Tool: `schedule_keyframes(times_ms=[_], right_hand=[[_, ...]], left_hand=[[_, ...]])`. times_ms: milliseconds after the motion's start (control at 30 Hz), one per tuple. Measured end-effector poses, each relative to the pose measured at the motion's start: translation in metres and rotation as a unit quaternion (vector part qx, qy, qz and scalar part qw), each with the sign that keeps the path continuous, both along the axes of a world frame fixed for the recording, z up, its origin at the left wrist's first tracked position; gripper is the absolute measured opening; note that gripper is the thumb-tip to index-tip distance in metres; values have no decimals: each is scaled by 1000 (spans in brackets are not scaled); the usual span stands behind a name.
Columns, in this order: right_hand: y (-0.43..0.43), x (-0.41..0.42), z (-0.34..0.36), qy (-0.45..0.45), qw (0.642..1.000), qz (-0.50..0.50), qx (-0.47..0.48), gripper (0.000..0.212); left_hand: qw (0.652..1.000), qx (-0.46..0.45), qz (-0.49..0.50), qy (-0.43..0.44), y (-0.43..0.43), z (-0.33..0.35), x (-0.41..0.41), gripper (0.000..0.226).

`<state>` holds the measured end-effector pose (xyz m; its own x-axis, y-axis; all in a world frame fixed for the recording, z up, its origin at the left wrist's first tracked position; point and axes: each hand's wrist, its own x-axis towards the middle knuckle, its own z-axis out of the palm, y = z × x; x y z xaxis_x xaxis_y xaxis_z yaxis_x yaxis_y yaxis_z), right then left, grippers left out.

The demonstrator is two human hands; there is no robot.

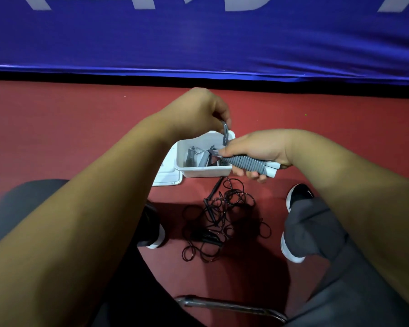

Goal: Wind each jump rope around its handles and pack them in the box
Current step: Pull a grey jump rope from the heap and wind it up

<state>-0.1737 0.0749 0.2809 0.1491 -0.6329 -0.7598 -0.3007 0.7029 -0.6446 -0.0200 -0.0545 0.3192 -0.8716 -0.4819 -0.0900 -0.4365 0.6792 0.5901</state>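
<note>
Here the right hand (257,149) clamps the grey rope's paired handles (253,165) as a spool; the left hand (198,112) pinches its free end (225,134) above, keeping tension; the box (206,171) waits just beneath; a black rope (222,220) lies below.

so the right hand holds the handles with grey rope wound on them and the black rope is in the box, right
Not quite. The head view shows the black rope lying tangled on the floor by the box, not in it. The right hand does hold the handles with grey rope wound on them.
</note>
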Motion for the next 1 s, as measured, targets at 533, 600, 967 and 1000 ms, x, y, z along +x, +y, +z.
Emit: schedule_keyframes(times_ms=[533, 600, 967, 1000], right_hand=[[-17, -18, -11, -111, 946, -283, -108, 24], [-16, -17, -8, -125, 943, -288, -107, 35], [-17, -12, -1, -8, 914, -334, -229, 33], [-17, -12, -1, 1, 911, -340, -235, 31]], left_hand=[[970, 196, 129, 66, -1, 0, 6, 24], [963, 220, 141, 71, 0, -2, 4, 28], [879, 379, 271, 106, 1, -22, 8, 18], [841, 442, 284, 128, 3, -22, 7, 17]])
